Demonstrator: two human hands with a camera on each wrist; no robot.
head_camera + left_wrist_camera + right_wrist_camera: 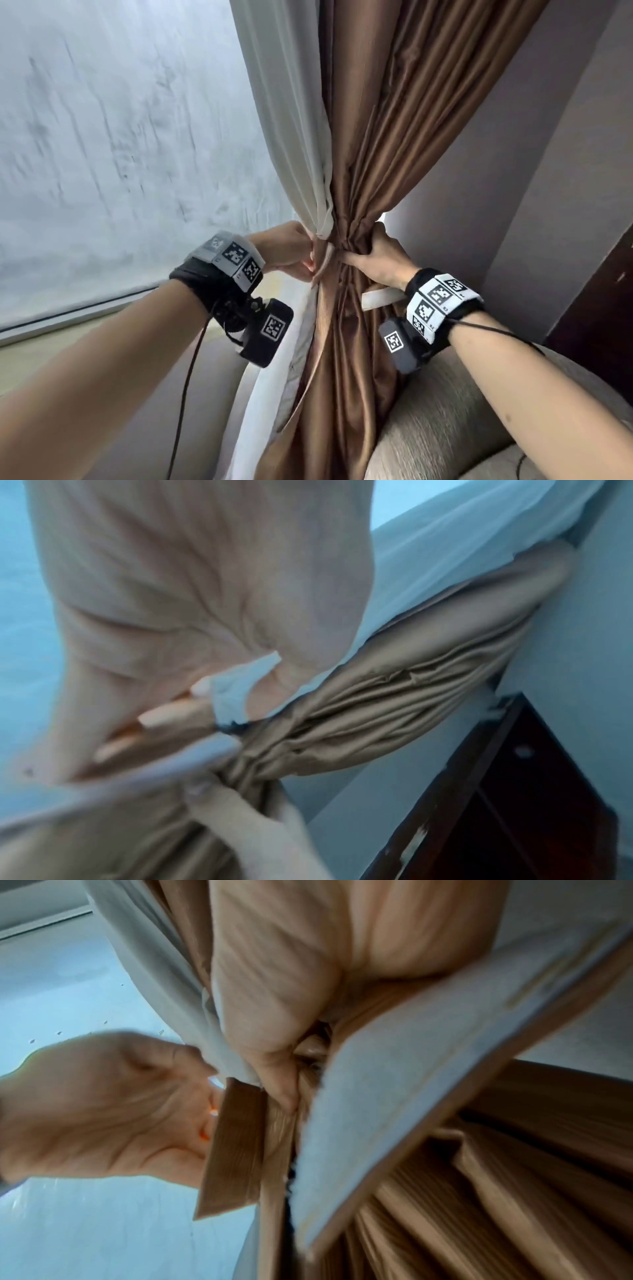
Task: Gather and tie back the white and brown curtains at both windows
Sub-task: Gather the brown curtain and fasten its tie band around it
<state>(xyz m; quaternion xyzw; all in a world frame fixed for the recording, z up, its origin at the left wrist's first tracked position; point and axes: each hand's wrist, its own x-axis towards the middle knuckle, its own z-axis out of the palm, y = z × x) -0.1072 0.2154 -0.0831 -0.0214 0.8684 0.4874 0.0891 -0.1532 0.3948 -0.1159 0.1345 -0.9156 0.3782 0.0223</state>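
Observation:
A white curtain [284, 120] and a brown curtain [394, 120] hang side by side and are bunched together at waist height. My right hand [363, 255] grips the gathered brown folds [445, 1191], thumb [281, 1088] pressed into them. My left hand [308, 263] is curled at the bundle's left side and pinches one end of the brown, white-lined tie-back band [236, 1150]. The band's other stretch [411, 1096] crosses under my right palm, and its pale end [380, 296] sticks out below my right wrist. In the blurred left wrist view, my fingers [171, 715] pinch a white strip [236, 688].
A large frosted window pane [102, 154] fills the left, with its sill [68, 322] below. A grey upholstered seat [462, 411] stands low on the right. Behind the curtains is a plain wall [513, 171], and dark wooden furniture [599, 308] at the far right.

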